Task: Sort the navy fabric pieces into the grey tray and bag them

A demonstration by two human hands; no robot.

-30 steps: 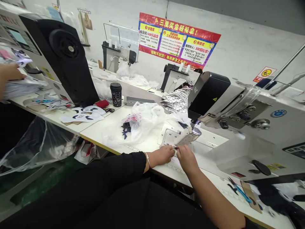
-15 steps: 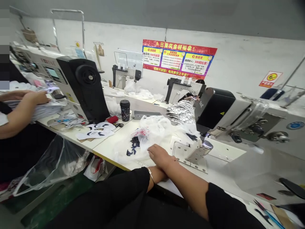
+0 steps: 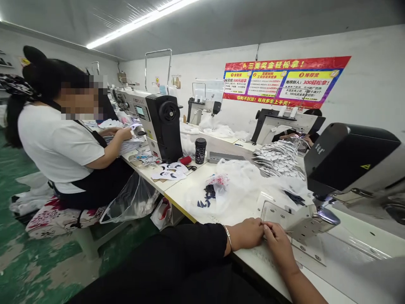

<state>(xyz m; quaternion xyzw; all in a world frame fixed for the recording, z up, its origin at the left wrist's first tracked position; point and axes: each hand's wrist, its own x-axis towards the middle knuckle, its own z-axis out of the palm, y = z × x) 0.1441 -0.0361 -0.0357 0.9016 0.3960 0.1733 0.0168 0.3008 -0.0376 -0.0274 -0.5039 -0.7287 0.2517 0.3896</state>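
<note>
My left hand (image 3: 248, 234) and my right hand (image 3: 278, 245) rest at the front of the white sewing table (image 3: 209, 215), fingertips meeting beside the metal needle plate (image 3: 303, 247). Anything small between those fingers is hidden. A silver presser foot (image 3: 322, 215) hangs under the black-and-grey sewing machine head (image 3: 351, 164), just beyond my right hand. Farther left lies a white plastic bag (image 3: 236, 185) with dark fabric cut-outs (image 3: 209, 196) beside it. A heap of silvery patches (image 3: 278, 158) sits behind the bag.
A co-worker (image 3: 60, 143) at the left handles a stack of pieces beside another sewing machine (image 3: 161, 120). A black flask (image 3: 200, 150), a red spool (image 3: 185, 160), and printed white pieces (image 3: 169, 172) stand on the table. A transparent bag (image 3: 131, 200) hangs below its edge.
My right hand, which crossed over to the plastic bag half a second ago, is back beside my left hand. The view has swung left and upward, bringing the co-worker fully into sight.
</note>
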